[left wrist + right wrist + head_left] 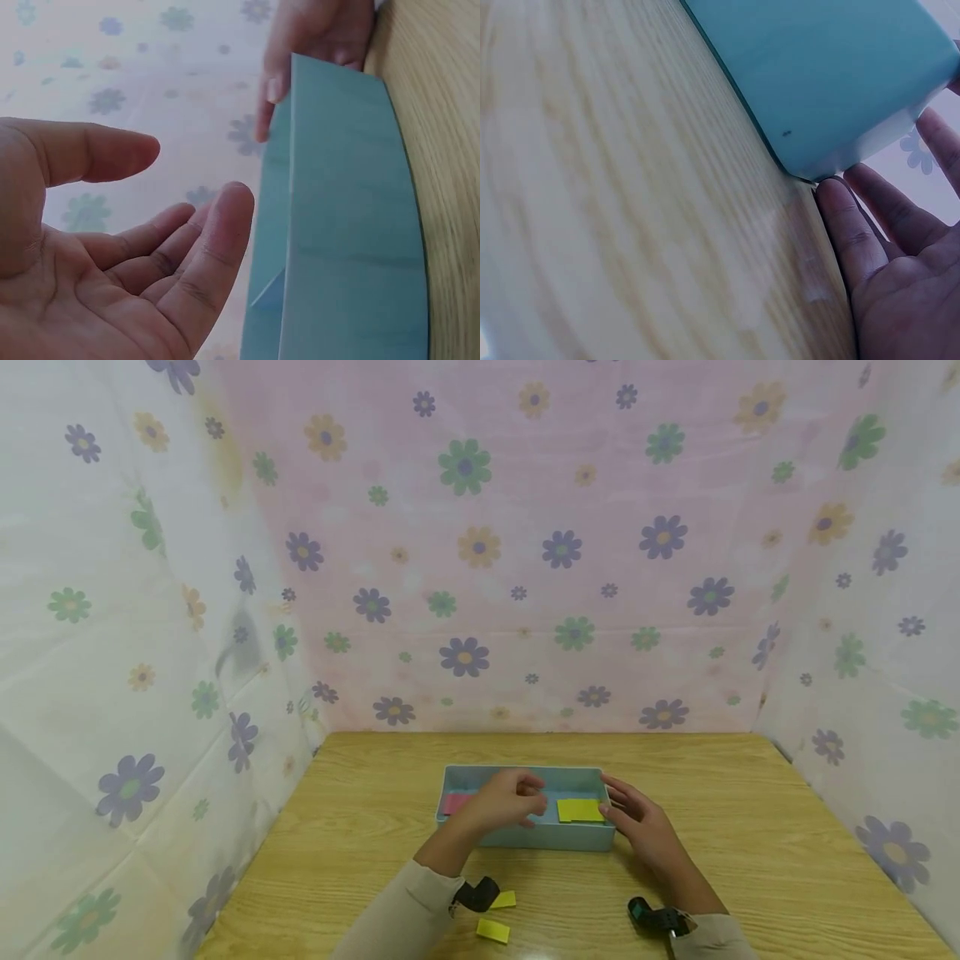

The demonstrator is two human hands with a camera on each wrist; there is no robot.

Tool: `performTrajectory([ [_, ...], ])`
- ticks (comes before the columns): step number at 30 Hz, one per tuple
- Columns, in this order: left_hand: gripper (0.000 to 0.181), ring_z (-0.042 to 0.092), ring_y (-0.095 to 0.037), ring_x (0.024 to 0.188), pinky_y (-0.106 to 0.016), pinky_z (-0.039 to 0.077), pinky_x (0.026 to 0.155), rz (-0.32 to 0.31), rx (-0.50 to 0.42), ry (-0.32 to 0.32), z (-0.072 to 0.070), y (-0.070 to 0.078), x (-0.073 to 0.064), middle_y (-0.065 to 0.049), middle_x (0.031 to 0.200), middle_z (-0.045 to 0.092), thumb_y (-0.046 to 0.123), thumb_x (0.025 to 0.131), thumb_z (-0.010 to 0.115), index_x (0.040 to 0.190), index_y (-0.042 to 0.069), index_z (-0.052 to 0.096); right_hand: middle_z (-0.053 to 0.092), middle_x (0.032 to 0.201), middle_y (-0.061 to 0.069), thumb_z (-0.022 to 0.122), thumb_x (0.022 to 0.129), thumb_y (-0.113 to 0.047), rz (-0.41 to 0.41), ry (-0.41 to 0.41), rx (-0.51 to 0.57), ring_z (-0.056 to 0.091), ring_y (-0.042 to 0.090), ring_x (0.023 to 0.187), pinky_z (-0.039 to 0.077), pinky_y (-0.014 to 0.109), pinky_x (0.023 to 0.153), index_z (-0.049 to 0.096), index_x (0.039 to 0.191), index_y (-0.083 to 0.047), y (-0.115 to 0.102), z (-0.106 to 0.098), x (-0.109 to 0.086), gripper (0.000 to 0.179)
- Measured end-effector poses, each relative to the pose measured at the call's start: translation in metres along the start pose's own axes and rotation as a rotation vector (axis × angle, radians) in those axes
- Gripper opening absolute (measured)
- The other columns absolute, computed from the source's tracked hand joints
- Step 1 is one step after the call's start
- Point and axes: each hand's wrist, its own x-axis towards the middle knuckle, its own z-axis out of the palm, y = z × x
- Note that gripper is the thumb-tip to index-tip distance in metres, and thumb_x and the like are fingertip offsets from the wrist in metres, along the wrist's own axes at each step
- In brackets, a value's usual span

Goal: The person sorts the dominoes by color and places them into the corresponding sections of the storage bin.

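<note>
A light-blue rectangular box (551, 837) lies lengthwise on the table. Pink paper slips (454, 803) are at its left end and yellow paper slips (580, 811) at its right end. Over the middle of the box hovers my left hand (506, 802), palm visible in the left wrist view, with loosely bent fingers (225, 225) and nothing between them and the thumb. My right hand (643, 827) holds the box's right end, its thumb at the rim. Its lower fingers (851, 236) touch the end's outside near the tabletop in the right wrist view.
Two yellow slips lie on the wooden table (360, 860) in front of the box: a nearer slip (492, 931) and another slip (504, 899) partly behind the left wrist camera (478, 894). A flowered cloth (517, 510) hangs behind and on both sides.
</note>
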Motion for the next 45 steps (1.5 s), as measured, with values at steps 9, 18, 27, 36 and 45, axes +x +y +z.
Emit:
performTrajectory([
  [9, 0.037, 0.068, -0.02, 0.105, -0.046, 0.061, 0.092, 0.082, -0.02, 0.005, -0.011, -0.014, -0.027, -0.009, 0.121, 0.067, 0.017, 0.099, 0.068, 0.133, 0.005, 0.063, 0.043, 0.161, 0.018, 0.063, 0.103, -0.043, -0.004, -0.006, 0.014, 0.048, 0.039, 0.143, 0.056, 0.037, 0.103, 0.043, 0.158, -0.031, 0.001, 0.001, 0.0, 0.06],
  [18, 0.033, 0.069, -0.017, 0.105, -0.028, 0.059, 0.088, 0.135, -0.025, -0.054, -0.023, -0.032, -0.045, -0.021, 0.125, 0.068, 0.016, 0.097, 0.072, 0.127, 0.004, 0.067, 0.043, 0.161, 0.017, 0.064, 0.102, -0.046, 0.013, -0.006, 0.009, 0.046, 0.039, 0.145, 0.055, 0.044, 0.105, 0.043, 0.158, -0.033, -0.001, 0.001, -0.001, 0.061],
  [27, 0.033, 0.071, -0.012, 0.097, -0.025, 0.06, 0.085, 0.147, -0.048, -0.16, -0.031, -0.044, -0.045, -0.031, 0.12, 0.068, 0.006, 0.093, 0.076, 0.121, -0.007, 0.068, 0.041, 0.162, 0.017, 0.065, 0.101, -0.047, 0.034, -0.016, 0.023, 0.044, 0.039, 0.147, 0.054, 0.044, 0.106, 0.043, 0.158, -0.035, -0.002, 0.0, -0.002, 0.062],
  [36, 0.032, 0.074, -0.015, 0.099, -0.026, 0.06, 0.087, 0.075, 0.011, -0.208, -0.037, -0.048, -0.049, -0.021, 0.118, 0.074, 0.005, 0.09, 0.08, 0.12, -0.004, 0.073, 0.042, 0.162, 0.017, 0.063, 0.102, -0.046, 0.022, -0.013, 0.006, 0.044, 0.038, 0.147, 0.055, 0.041, 0.105, 0.042, 0.158, -0.033, -0.003, -0.001, -0.001, 0.062],
  [45, 0.03, 0.076, -0.012, 0.093, -0.026, 0.062, 0.082, 0.072, 0.076, -0.263, -0.041, -0.063, -0.045, -0.019, 0.11, 0.077, 0.005, 0.088, 0.082, 0.116, -0.002, 0.075, 0.041, 0.163, 0.016, 0.063, 0.101, -0.049, 0.03, -0.017, -0.003, 0.044, 0.039, 0.147, 0.055, 0.043, 0.106, 0.041, 0.158, -0.035, -0.004, -0.001, 0.0, 0.062],
])
